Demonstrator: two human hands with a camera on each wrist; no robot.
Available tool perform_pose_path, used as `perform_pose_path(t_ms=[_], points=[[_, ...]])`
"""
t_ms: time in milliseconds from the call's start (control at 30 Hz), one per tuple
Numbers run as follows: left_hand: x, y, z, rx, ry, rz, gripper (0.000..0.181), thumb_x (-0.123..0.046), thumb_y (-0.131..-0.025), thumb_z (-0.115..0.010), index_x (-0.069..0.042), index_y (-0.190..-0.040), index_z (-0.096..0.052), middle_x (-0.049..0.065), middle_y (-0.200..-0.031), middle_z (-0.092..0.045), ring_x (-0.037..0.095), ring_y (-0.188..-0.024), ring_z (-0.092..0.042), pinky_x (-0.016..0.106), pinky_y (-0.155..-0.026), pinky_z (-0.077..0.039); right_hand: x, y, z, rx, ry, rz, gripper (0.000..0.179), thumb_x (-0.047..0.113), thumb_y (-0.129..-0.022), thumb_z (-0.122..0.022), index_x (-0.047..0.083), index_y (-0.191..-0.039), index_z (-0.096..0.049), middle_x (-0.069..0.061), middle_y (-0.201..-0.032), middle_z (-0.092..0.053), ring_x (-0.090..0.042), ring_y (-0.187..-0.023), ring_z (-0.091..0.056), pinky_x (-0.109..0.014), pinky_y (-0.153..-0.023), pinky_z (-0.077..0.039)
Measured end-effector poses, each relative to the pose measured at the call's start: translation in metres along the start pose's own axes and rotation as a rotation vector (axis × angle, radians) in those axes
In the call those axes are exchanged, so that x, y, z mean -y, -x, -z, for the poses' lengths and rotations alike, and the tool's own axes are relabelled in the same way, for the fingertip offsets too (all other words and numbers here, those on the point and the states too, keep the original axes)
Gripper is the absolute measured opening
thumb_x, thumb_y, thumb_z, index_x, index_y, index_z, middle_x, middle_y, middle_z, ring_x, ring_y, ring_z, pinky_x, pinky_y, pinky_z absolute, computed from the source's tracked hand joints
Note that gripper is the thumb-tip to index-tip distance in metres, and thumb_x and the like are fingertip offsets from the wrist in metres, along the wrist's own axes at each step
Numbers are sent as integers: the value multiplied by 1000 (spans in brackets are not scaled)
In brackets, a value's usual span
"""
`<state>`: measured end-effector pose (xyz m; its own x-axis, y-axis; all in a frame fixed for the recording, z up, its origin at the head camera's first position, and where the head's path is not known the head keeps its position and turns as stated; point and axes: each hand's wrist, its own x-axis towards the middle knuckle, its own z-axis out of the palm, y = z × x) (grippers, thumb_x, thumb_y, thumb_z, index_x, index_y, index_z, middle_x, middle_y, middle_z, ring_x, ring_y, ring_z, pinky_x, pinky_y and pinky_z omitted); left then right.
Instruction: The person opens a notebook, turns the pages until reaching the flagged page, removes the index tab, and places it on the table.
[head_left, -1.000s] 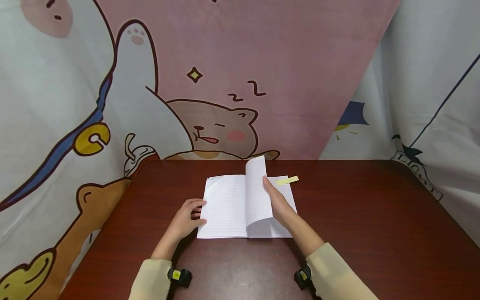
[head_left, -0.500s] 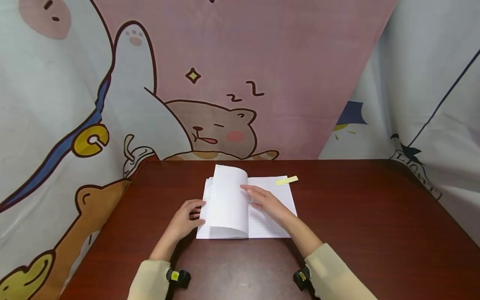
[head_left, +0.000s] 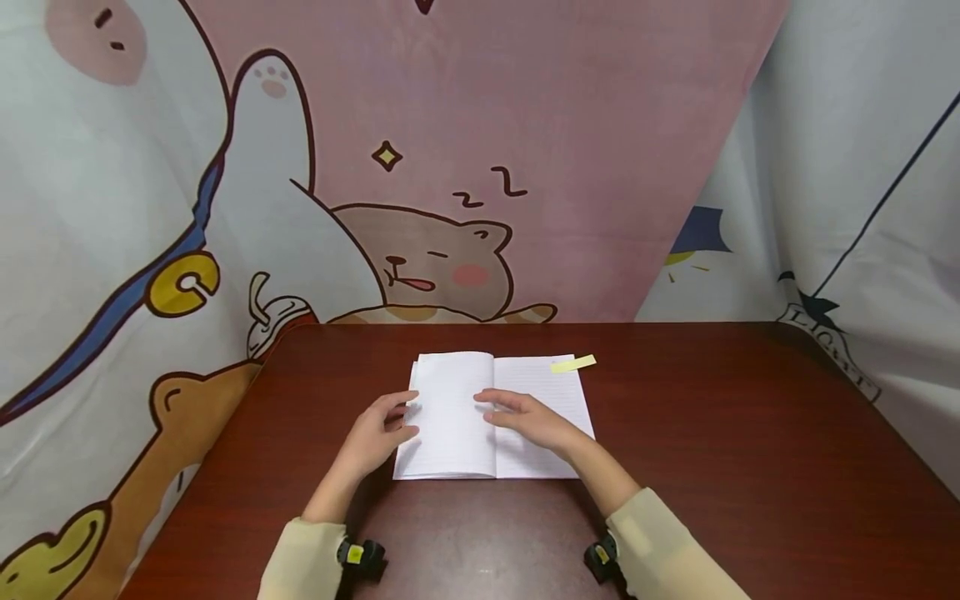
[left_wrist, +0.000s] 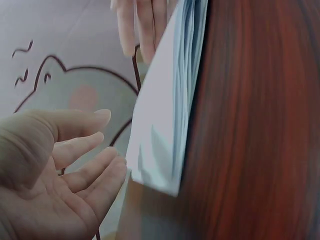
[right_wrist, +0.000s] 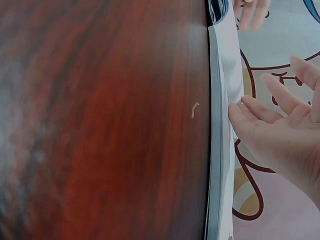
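Note:
A notebook (head_left: pixel 450 442) with white lined pages lies spread flat on the dark red-brown table. At its upper right corner a yellow sticky strip (head_left: pixel 573 363) juts past the page edge. My left hand (head_left: pixel 375 433) is at the left page's outer edge, thumb and fingers apart and loosely bent; the left wrist view has its fingertips (left_wrist: pixel 118 162) right by the page corner. Over the middle fold reaches my right hand (head_left: pixel 536 421), its fingers extended toward the left page. In the right wrist view the fingers (right_wrist: pixel 245 117) are close over the paper, pinching nothing.
The wooden table (head_left: pixel 735 442) extends to both sides of the notebook. Behind it hangs a cloth (head_left: pixel 600 167) printed with cartoon animals, and white cloth also covers the right side. Black wrist cameras (head_left: pixel 362 560) are strapped at both cuffs.
The page that my right hand held upright has turned over to the left and now lies flat. My right hand has let go and moved left to the fold; my left hand barely moved.

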<state>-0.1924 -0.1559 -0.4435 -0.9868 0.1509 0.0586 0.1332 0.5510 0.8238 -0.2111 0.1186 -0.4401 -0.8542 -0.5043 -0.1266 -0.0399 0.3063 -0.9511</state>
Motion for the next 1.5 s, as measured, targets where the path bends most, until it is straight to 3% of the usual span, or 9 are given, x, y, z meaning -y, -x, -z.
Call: perform_pose_path(t_ms=[167, 367, 633, 700, 867, 1067, 1200, 1333, 1500], points=[[-20, 0, -20, 28, -58, -73, 45, 1, -84, -74, -3, -128, -64, 18, -131, -62, 36, -119, -61, 49, -102, -49, -4, -2, 1, 31, 33, 28, 44, 19, -101, -54, 3, -142, -53, -19, -156, -41, -40, -150, -26, -59, -120, -21], [-38, -3, -46, 119, -138, -189, 44, -3, -84, -75, -2, -127, -64, 15, -134, -62, 34, -129, -56, 52, -108, -43, -4, -1, 4, 33, 33, 43, 41, 12, -101, -53, 1, -140, -54, -21, -154, -43, -41, -150, -26, -59, -120, -21], [-42, -15, -73, 152, -176, -286, 44, -3, -80, -77, 1, -123, -65, 17, -135, -62, 36, -131, -54, 51, -110, -39, -7, 2, 14, -28, -9, 76, 38, 10, -101, -55, -5, -136, -54, -25, -141, -55, -41, -137, -47, -50, -112, -41], [-41, -17, -78, 151, -199, -292, 46, -4, -79, -78, 1, -123, -66, 17, -139, -59, 39, -136, -48, 52, -113, -36, -10, 2, 20, -48, -17, 68, 39, 11, -100, -57, -6, -135, -55, -24, -138, -58, -36, -132, -54, -42, -107, -47], [-41, -18, -81, 162, -249, -288, 49, -9, -79, -80, 1, -125, -65, 20, -145, -52, 45, -141, -39, 55, -116, -31, -9, 4, 39, -133, 3, 31, 37, 12, -99, -58, -6, -132, -56, -25, -135, -59, -28, -124, -58, -30, -98, -50], [-37, -19, -80, 190, -219, -284, 53, -10, -79, -81, 2, -127, -63, 21, -145, -51, 42, -137, -44, 55, -113, -34, -8, 7, 71, -251, 4, 40, 38, 11, -99, -59, -7, -132, -56, -30, -136, -55, -35, -125, -57, -38, -101, -52], [-33, -20, -81, 203, -198, -289, 55, -10, -79, -80, 2, -129, -62, 21, -146, -51, 42, -137, -44, 56, -113, -33, -14, 7, 90, -345, 18, 27, 36, 14, -99, -60, -5, -130, -58, -27, -135, -57, -22, -117, -61, -38, -101, -52], [-31, -20, -81, 215, -184, -275, 53, -10, -79, -80, 0, -129, -63, 20, -148, -49, 43, -138, -41, 58, -113, -31, -21, 8, 104, -412, 56, 2, 36, 16, -100, -60, -3, -131, -59, -23, -135, -59, -12, -111, -60, -31, -98, -52], [-31, -19, -80, 222, -158, -255, 52, -11, -80, -80, -2, -129, -64, 19, -150, -47, 43, -139, -39, 59, -113, -30, -29, 7, 116, -456, 78, -6, 36, 16, -100, -59, -3, -131, -59, -24, -135, -59, -17, -114, -59, -21, -91, -50]])
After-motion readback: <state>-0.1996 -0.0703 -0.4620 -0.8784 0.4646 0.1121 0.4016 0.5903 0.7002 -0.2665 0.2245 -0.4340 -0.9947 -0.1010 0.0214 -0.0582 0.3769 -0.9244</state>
